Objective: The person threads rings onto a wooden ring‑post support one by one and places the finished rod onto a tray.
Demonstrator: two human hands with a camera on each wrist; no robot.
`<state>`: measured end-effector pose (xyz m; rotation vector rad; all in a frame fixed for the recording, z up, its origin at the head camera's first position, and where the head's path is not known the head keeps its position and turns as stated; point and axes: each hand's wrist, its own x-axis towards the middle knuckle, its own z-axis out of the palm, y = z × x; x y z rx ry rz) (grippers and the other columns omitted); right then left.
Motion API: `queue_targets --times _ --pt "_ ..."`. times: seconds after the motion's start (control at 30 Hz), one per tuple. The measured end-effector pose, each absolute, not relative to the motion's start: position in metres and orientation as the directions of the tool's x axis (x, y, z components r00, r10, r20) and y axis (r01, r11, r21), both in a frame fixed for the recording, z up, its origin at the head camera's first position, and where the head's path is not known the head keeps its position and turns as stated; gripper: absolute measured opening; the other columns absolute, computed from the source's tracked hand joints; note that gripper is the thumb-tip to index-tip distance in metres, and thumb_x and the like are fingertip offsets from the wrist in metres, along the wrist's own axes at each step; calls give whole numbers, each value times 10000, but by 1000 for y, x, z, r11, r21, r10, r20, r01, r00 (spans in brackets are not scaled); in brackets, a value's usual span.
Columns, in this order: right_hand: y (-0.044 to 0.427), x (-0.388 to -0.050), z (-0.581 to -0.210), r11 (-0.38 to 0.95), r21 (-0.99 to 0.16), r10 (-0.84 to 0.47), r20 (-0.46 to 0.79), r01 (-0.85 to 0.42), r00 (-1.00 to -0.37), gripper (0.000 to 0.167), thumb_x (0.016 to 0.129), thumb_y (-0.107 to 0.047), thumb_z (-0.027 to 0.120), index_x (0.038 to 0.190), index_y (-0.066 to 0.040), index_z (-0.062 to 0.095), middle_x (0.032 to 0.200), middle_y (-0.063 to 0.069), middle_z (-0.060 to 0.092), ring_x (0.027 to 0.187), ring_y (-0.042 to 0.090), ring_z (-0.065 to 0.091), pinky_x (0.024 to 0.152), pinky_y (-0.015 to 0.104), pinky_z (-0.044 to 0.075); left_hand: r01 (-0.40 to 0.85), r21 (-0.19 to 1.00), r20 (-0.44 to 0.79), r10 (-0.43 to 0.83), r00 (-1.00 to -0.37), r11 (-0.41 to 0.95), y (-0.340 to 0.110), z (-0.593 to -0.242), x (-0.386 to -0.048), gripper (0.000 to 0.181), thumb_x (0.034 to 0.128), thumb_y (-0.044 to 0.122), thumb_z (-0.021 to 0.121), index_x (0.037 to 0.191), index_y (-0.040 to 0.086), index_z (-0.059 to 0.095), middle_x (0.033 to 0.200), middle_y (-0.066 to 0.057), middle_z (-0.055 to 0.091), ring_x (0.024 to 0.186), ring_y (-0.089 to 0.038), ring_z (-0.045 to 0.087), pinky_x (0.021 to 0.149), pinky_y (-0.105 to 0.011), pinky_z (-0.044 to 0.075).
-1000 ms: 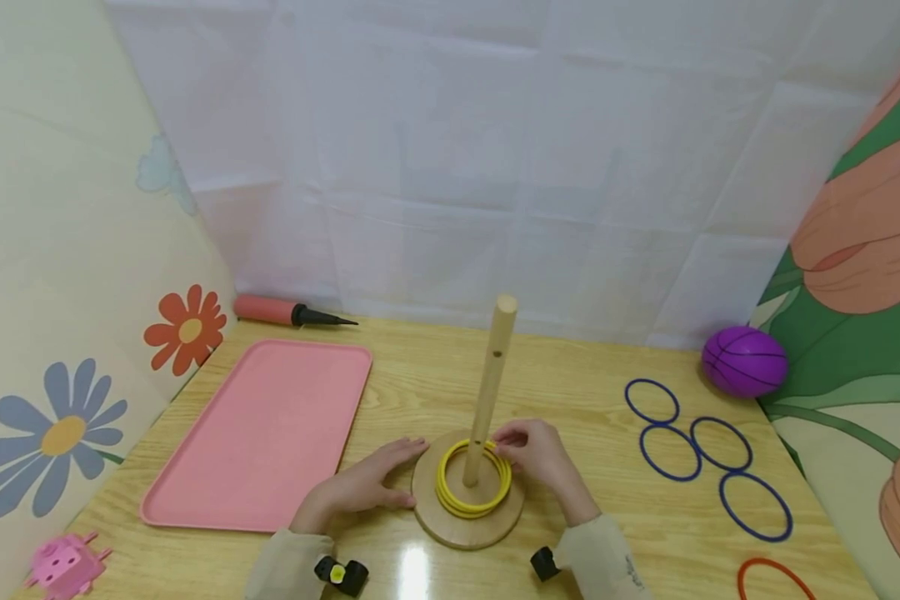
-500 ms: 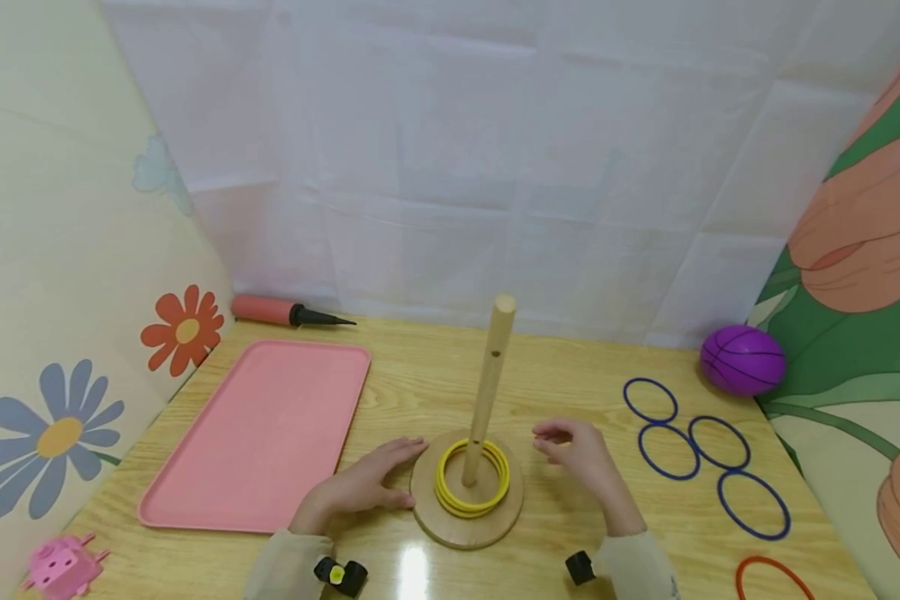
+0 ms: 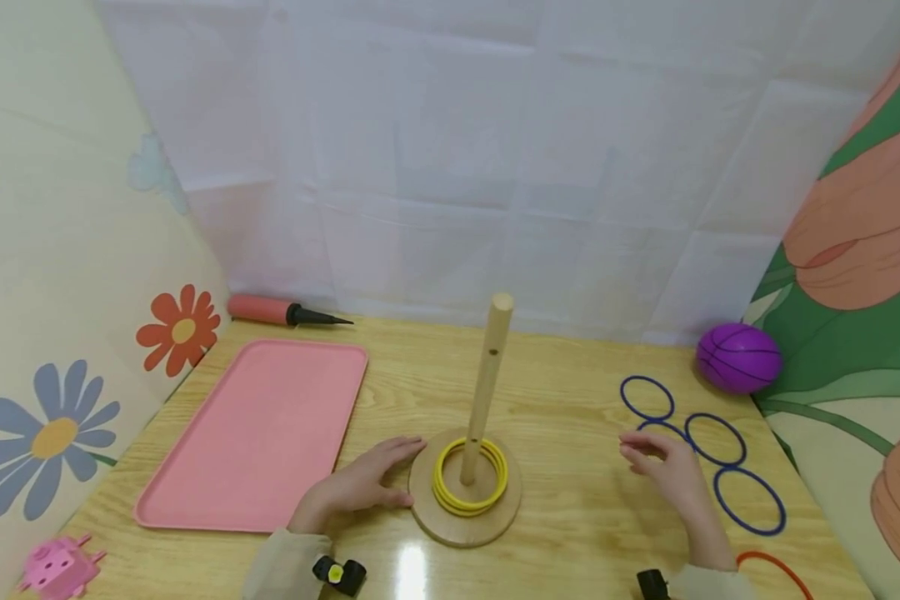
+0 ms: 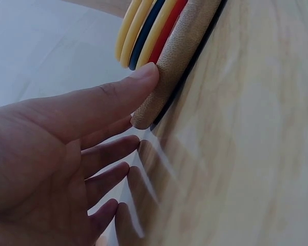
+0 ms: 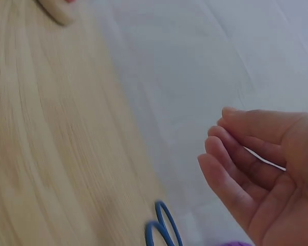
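Observation:
A wooden peg (image 3: pixel 487 375) stands upright on a round wooden base (image 3: pixel 487 532). Yellow rings (image 3: pixel 465 508) lie around its foot; the left wrist view also shows a dark blue ring (image 4: pixel 143 38) and a red ring (image 4: pixel 165 33) in this stack. My left hand (image 3: pixel 360 479) touches the base's left edge, its thumb on the rim and fingers extended. To the right, my right hand (image 3: pixel 671 475) hovers over the table with loosely bent fingers, holding nothing. It partly covers one of several blue rings (image 3: pixel 769 533).
At left lies a pink tray (image 3: pixel 285 433), with a red hand pump (image 3: pixel 262 309) behind it. A pink toy (image 3: pixel 60 568) sits front left. At back right is a purple ball (image 3: pixel 738 358). An orange-red ring (image 3: pixel 780 567) is partly visible front right.
My right hand has left the yellow rings on the base and moved right through the air, toward the blue rings. The left hand stays at the base.

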<state>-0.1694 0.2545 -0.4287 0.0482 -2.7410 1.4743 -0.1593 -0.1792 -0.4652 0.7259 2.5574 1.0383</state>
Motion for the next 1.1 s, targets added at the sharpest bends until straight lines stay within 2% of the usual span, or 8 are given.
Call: queue_targets --times 0.13,0.3,0.53,0.63,0.77,0.9,1.0,1.1 --pt "278 -162 -428 590 -808 26 13 5 -1000 306 918 -126 660 1181 30 655 1088 180 701 795 -69 607 709 166 571 347 709 -68 549 -833 614 -179 -465 -160 807 842 350 733 1466 -15 373 1514 -279 342 1400 -500 284 1131 -669 237" --pt "307 -148 -431 625 -775 84 -58 98 -995 373 917 -195 671 1222 17 636 1055 71 729 785 -54 621 717 150 547 343 710 -76 551 -831 615 -179 -464 -160 805 848 349 728 1470 -12 367 1518 -279 335 1402 -501 279 1132 -673 231" --pt "341 -129 -444 696 -716 133 48 59 -990 354 865 -203 734 1140 15 690 869 -279 664 790 -188 547 679 62 481 345 705 -74 548 -833 620 -180 -463 -159 798 847 332 732 1464 -23 372 1510 -283 347 1396 -503 288 1133 -670 232" --pt "354 -123 -447 701 -706 140 8 94 -990 411 871 -264 728 1167 16 676 865 -336 623 814 -246 484 690 37 453 340 708 -73 543 -836 619 -180 -464 -159 798 845 328 733 1465 -21 371 1510 -285 343 1397 -507 283 1134 -673 223" --pt "369 -119 -447 727 -668 160 -58 158 -985 490 876 -345 713 1205 14 657 871 -293 654 801 -270 436 688 53 450 335 713 -72 540 -839 616 -180 -464 -158 799 846 327 732 1467 -18 367 1514 -288 336 1398 -513 274 1133 -680 213" --pt "381 -118 -448 769 -616 171 -62 173 -983 488 879 -339 712 1196 29 657 940 -68 751 757 -250 442 662 86 465 329 720 -75 540 -838 611 -180 -463 -157 803 847 332 730 1471 -15 363 1517 -289 330 1402 -514 264 1133 -683 208" --pt "390 -118 -448 797 -571 182 -83 196 -980 534 875 -387 704 1205 31 650 1034 83 752 736 -260 410 650 70 429 330 723 -74 543 -836 606 -179 -462 -157 807 846 339 729 1472 -14 361 1517 -292 329 1402 -518 260 1131 -687 205" --pt "400 -118 -450 801 -549 202 -131 240 -971 595 860 -434 707 1222 32 637 1106 140 728 723 -266 401 643 60 407 337 722 -70 548 -834 605 -178 -462 -157 807 846 341 729 1470 -16 364 1514 -296 332 1399 -523 261 1128 -690 207"
